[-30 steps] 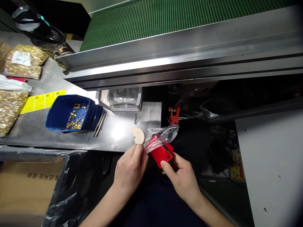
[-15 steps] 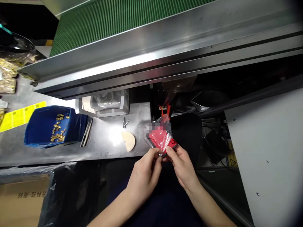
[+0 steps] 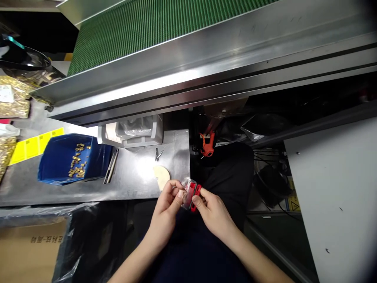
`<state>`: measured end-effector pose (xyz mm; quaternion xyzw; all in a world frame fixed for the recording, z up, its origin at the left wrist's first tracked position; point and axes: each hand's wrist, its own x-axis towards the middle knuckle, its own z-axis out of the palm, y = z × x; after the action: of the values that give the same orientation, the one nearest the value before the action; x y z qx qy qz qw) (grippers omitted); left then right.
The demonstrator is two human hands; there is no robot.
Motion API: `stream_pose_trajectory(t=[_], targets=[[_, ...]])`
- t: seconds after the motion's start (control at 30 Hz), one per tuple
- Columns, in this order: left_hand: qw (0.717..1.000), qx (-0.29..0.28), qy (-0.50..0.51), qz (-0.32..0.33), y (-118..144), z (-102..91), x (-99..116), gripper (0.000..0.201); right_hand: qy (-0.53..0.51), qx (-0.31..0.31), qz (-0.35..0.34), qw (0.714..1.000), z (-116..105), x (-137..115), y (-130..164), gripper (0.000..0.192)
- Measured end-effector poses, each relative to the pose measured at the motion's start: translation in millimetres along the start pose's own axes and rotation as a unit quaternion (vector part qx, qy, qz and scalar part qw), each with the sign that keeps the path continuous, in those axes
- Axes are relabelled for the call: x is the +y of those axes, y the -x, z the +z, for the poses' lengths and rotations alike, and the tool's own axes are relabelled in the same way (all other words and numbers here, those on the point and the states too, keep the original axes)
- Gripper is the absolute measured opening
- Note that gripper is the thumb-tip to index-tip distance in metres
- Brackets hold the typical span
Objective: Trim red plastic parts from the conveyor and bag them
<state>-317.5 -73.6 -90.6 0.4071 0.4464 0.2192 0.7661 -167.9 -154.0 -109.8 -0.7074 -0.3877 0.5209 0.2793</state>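
Note:
A small red and black plastic case [image 3: 194,196] with clear plastic film [image 3: 187,188] about its left side is held just off the bench's front right corner, above my lap. My right hand [image 3: 216,212] grips the case's right side, thumb on the near face. Thumb and fingers of my left hand [image 3: 167,206] are pinched together at the film; whether a smaller part is between them cannot be seen. Close by on the metal bench, partly behind my left hand, lies a pale half-round disc [image 3: 161,177]. Small metal clippers [image 3: 158,154] rest farther back.
At left on the bench [image 3: 129,184] stand a blue bin [image 3: 53,161] holding small brass pieces, tweezers [image 3: 111,167] and a grey tray [image 3: 144,142]. A metal-edged conveyor [image 3: 165,23] crosses above. An orange air gun [image 3: 208,145] hangs beyond the bench corner. A carton [image 3: 32,247] sits lower left.
The case has turned from face-up to edge-on and moved down and left between my hands. The orange air gun it partly covered now shows. The view has shifted slightly.

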Motion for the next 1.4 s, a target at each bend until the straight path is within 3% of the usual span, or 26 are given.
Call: stream_pose_trajectory(t=[0.1,0.2,0.3,0.37,0.43,0.5,0.53,0.6,0.67,0.73,0.87,0.93,1.03,1.07,1.2,1.4], targets=[[0.992,0.036,0.100,-0.062,-6.5,-8.1,-3.3,0.021,0.145,0.007,-0.072,0.987,1.6,-1.1,-1.8,0.035],[0.989,0.066,0.110,-0.076,-9.6,-16.1,-6.5,0.027,0.262,-0.013,-0.138,0.955,1.5,3.5,-4.6,0.020],[0.996,0.040,0.034,-0.068,-10.5,-25.9,-8.9,0.032,0.327,-0.015,-0.201,0.923,-1.8,10.8,-8.1,0.014],[0.994,0.045,-0.092,-0.045,-11.9,-33.0,-9.1,0.027,0.348,0.008,-0.238,0.906,-4.3,14.4,-9.9,0.019],[0.958,0.075,-0.278,-0.012,-15.5,-39.4,-7.1,0.017,0.355,0.039,-0.274,0.893,-6.4,16.0,-11.0,0.022],[0.894,0.087,-0.439,0.004,-21.1,-44.6,-2.7,0.022,0.356,0.061,-0.300,0.883,-8.5,16.0,-12.0,0.021],[0.869,0.074,-0.489,-0.002,-24.2,-46.7,0.1,0.028,0.354,0.069,-0.307,0.880,-9.8,15.8,-12.2,0.020],[0.848,0.029,-0.529,-0.022,-28.7,-50.2,6.1,0.033,0.347,0.081,-0.314,0.880,-13.4,15.1,-11.2,0.020],[0.843,-0.009,-0.536,-0.032,-28.4,-52.3,11.4,0.028,0.337,0.084,-0.318,0.882,-18.1,14.4,-7.2,0.021],[0.850,-0.011,-0.526,-0.004,-22.0,-52.6,15.3,0.024,0.325,0.077,-0.324,0.885,-23.2,13.6,0.2,0.022],[0.865,0.080,-0.477,0.137,-1.4,-47.0,17.2,0.018,0.323,0.072,-0.327,0.885,-28.0,11.1,17.0,0.023],[0.842,0.125,-0.487,0.196,5.5,-42.2,16.4,0.010,0.324,0.087,-0.338,0.879,-26.3,9.3,22.3,0.022],[0.786,0.140,-0.517,0.308,8.9,-34.9,18.6,0.009,0.301,0.124,-0.370,0.870,-21.9,5.2,25.7,0.026],[0.780,0.139,-0.517,0.324,8.7,-32.9,21.0,0.012,0.297,0.135,-0.373,0.869,-20.7,3.7,26.0,0.027],[0.813,0.162,-0.479,0.288,6.8,-27.8,36.1,0.010,0.297,0.202,-0.368,0.858,-19.4,-2.3,25.1,0.026],[0.817,0.175,-0.428,0.343,16.4,-25.4,45.2,0.017,0.246,0.255,-0.390,0.850,-25.1,-10.0,28.6,0.031]])
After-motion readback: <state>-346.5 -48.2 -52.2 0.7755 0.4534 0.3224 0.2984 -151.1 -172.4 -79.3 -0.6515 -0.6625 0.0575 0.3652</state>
